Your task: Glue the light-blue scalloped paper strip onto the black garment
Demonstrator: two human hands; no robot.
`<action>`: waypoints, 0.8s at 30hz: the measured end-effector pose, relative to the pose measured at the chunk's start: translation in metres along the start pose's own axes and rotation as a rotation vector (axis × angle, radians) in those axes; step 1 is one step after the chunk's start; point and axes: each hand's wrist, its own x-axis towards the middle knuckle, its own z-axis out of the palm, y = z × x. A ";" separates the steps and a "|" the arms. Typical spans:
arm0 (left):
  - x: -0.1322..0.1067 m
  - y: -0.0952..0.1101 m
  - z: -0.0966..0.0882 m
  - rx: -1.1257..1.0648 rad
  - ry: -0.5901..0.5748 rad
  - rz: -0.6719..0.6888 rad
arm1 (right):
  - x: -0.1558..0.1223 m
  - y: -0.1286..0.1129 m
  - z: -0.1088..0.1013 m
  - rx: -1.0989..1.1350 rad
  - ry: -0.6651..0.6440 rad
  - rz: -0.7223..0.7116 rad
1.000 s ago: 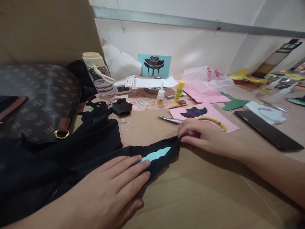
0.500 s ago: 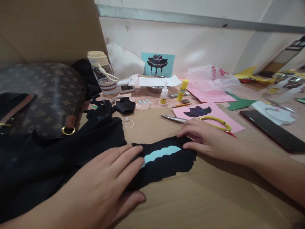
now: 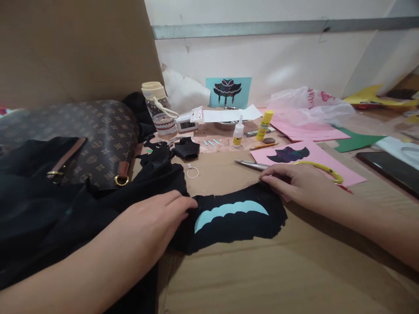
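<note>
A ragged-edged piece of black cloth (image 3: pixel 229 229) lies on the cardboard, with a scalloped, curved light-blue paper strip (image 3: pixel 229 210) on top of it. At its left edge my left hand (image 3: pixel 153 220) is closed, fingers bent onto the cloth, fingertips partly hidden. My right hand (image 3: pixel 299 181) pinches the cloth's upper right edge between thumb and fingers. Just behind that hand are scissors (image 3: pixel 322 168) with yellow and red handles, partly covered by it. Pink paper (image 3: pixel 340 170) lies under them, bearing a dark scalloped cut-out (image 3: pixel 288 153).
More black cloth (image 3: pixel 131 187) and a brown patterned bag (image 3: pixel 108 131) fill the left. Behind stand a water bottle (image 3: pixel 160 109), a small glue bottle (image 3: pixel 238 133), a glue stick (image 3: pixel 265 125) and a blue card (image 3: pixel 229 91). A phone (image 3: pixel 389 168) lies right.
My left hand has drawn back from over the blue strip to the cloth's left edge. My right fingers have come off the strip's end, uncovering it fully. The view has shifted left.
</note>
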 end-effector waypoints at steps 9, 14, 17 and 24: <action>0.017 -0.031 -0.005 -0.349 -0.073 -0.351 | -0.007 0.004 0.000 0.075 0.001 -0.172; 0.020 -0.047 -0.011 -0.160 0.037 -0.393 | -0.002 0.005 0.006 0.042 0.035 -0.204; 0.022 -0.056 -0.016 0.033 0.068 -0.406 | 0.002 0.001 0.005 -0.004 0.045 -0.156; 0.015 -0.028 -0.013 0.356 0.272 0.003 | 0.022 -0.016 -0.008 -0.109 -0.156 0.076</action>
